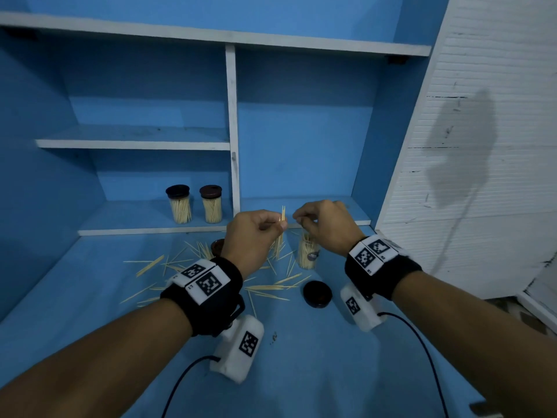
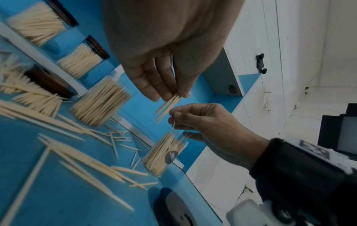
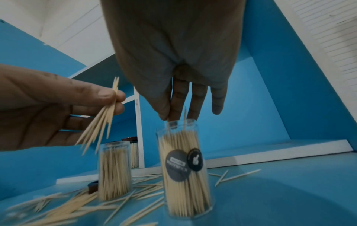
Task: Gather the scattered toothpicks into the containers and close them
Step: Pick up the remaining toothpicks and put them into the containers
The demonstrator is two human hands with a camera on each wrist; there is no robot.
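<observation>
My left hand (image 1: 278, 226) pinches a small bundle of toothpicks (image 1: 282, 215) between thumb and fingers, held upright above the blue surface; the bundle (image 3: 103, 116) fans out below the fingers. Just to its right, my right hand (image 1: 299, 220) pinches a single toothpick (image 3: 185, 115) directly over the mouth of an open labelled container (image 3: 185, 168) that is nearly full. A second open container (image 3: 114, 169) of toothpicks stands to the left of it, mostly hidden behind my left hand in the head view. Several loose toothpicks (image 1: 265, 287) lie scattered on the surface.
A dark lid (image 1: 317, 294) lies flat in front of the labelled container, and a brown lid (image 1: 217, 247) lies among the toothpicks at the left. Two closed, filled containers (image 1: 180, 208) (image 1: 211, 208) stand on the low shelf (image 1: 150, 229). A white divider (image 1: 232, 131) rises behind the hands.
</observation>
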